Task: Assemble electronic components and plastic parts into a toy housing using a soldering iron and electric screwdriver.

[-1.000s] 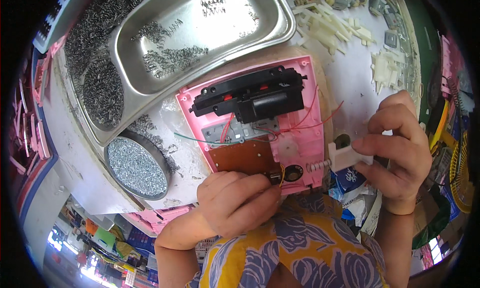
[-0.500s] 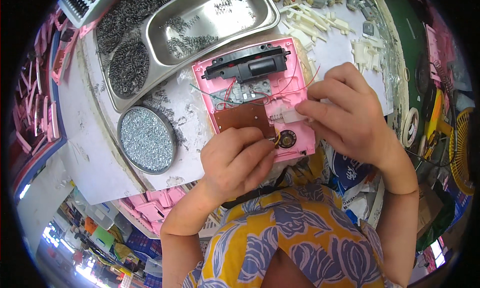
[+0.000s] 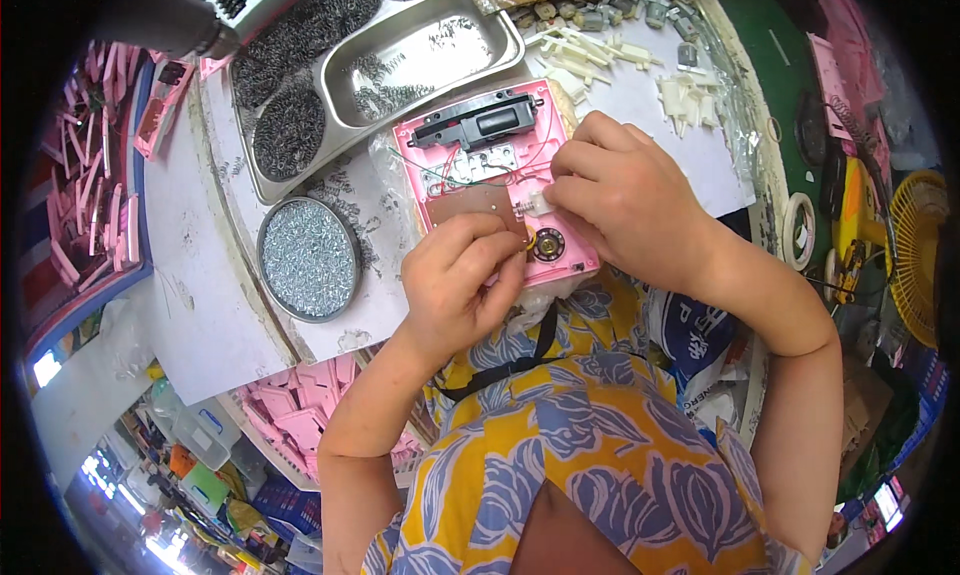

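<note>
An open pink plastic housing (image 3: 575, 262) lies in front of me. It carries a black mechanism (image 3: 485, 125) at its far end, a metal contact plate (image 3: 475, 167), thin wires, a brown circuit board (image 3: 458, 207) and a round speaker (image 3: 549, 244). My right hand (image 3: 630, 193) is closed in a pinch on a white plastic piece (image 3: 541, 204) at the right side. A small coil spring (image 3: 522, 208) sits at that piece's left end. My left hand (image 3: 462, 275) is closed at the near edge of the board, beside yellow wire; what its fingertips hold is hidden.
A round dish (image 3: 308, 260) of small silvery metal parts stands to the left. Behind it, a steel tray (image 3: 345, 125) holds dark springs. White plastic parts (image 3: 688, 100) lie at the far right. A dark tool (image 3: 165, 20) juts in at top left; pink parts (image 3: 300, 405) fill a near crate.
The whole view has shifted, and the dark tool has come into sight at top left. More of the white plastic piece is covered by my right fingers. My left hand stays by the board.
</note>
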Available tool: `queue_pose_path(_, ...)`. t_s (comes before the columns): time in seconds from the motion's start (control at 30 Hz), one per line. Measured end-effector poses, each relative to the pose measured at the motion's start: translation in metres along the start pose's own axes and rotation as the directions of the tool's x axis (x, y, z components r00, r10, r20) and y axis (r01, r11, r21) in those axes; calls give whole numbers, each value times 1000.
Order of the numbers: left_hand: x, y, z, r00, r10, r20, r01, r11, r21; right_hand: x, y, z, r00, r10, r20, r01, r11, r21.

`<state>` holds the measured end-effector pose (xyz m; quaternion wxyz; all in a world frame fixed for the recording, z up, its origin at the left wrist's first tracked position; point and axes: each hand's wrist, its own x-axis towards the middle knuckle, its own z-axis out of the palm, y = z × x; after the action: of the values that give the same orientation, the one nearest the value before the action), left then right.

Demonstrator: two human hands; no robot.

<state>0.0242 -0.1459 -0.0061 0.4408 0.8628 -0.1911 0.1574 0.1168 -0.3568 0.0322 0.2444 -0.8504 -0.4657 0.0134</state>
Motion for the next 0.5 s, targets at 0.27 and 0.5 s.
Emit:
queue_pose_path(0.27, -6, 6, -11, 998, -69, 0, 68, 985, -158, -51, 51, -59, 924, 283, -258, -269, 959, 89)
queue_pose_path(0.5, -8, 7, -9, 995, -63, -74, 48, 982, -184, -28, 179, -91, 741, 528, -414, -612, 785, -94)
